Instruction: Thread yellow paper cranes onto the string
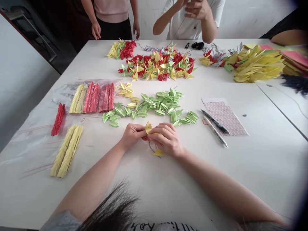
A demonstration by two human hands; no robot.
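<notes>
Between my two hands, close above the table, is a small yellow folded-paper piece (148, 127). My left hand (133, 135) pinches its left side with thumb and forefinger. My right hand (167, 138) has its fingers curled over the right side of the same piece; part of it is hidden under them. A dark thread loops down below my hands, and another yellow folded piece (159, 152) lies by it under my right hand. Just beyond my fingers, a string of green folded-paper pieces (163, 102) spreads over the table, with a few yellow ones at its left.
At left lie bundled yellow strips (66, 150), a red bundle (58, 119) and plastic-wrapped bundles (92, 98). To the right, two pens (215, 123) rest by a label sheet (226, 117). Farther back are a heap of paper cranes (161, 65), a yellow pile (260, 65) and other people.
</notes>
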